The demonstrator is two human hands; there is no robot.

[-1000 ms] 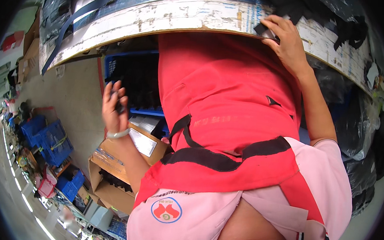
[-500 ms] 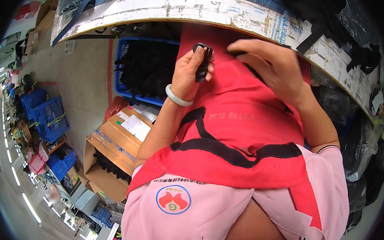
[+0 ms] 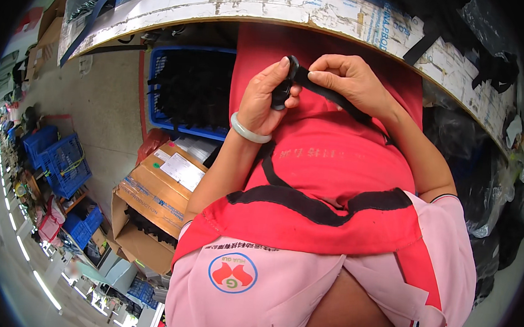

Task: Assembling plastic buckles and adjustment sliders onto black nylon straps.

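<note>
My left hand (image 3: 268,95) is closed around a black plastic buckle (image 3: 282,93), held upright above my red apron (image 3: 328,161). Between thumb and fingers, my right hand (image 3: 352,82) pinches a black webbing strap (image 3: 332,97). The strap's end meets the top of the buckle; whether it passes through the slot I cannot tell. From my right hand the rest of the strap trails down across the apron. A pale bangle (image 3: 249,130) circles my left wrist.
A worn white table edge (image 3: 223,8) runs across the top. Below it stands a blue crate (image 3: 157,118) of black pieces. An open cardboard box (image 3: 164,184) sits at my left, and black straps (image 3: 437,48) lie on the table at right.
My right hand has come down and left toward the buckle, bringing the strap's end against it. The left hand still grips the buckle, now turned slightly.
</note>
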